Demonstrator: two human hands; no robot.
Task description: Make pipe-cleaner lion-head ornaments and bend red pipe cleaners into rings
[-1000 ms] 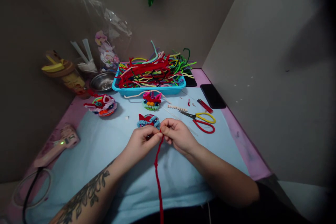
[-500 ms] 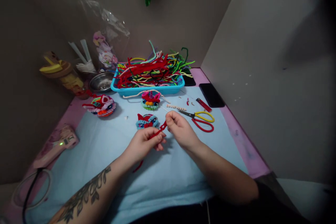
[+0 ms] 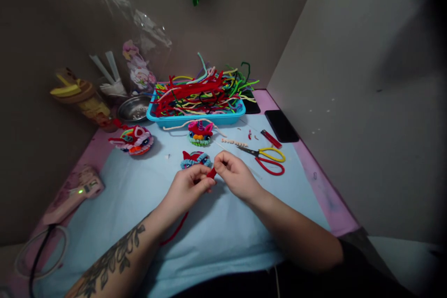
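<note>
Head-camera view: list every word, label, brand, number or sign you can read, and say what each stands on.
No readable text anywhere in this view.
Pink plastic device with a green light: any markings are too small to read.
Small flat red rectangular object: any print is too blurred to read.
Black rectangular phone at far right: no text shows.

Pink tabletop (image 3: 333,216), pale-blue cloth (image 3: 129,195) over it — on cloth: scissors (image 3: 258,153), three colourful figures (image 3: 139,140); blue tray (image 3: 195,121) toward back.
</note>
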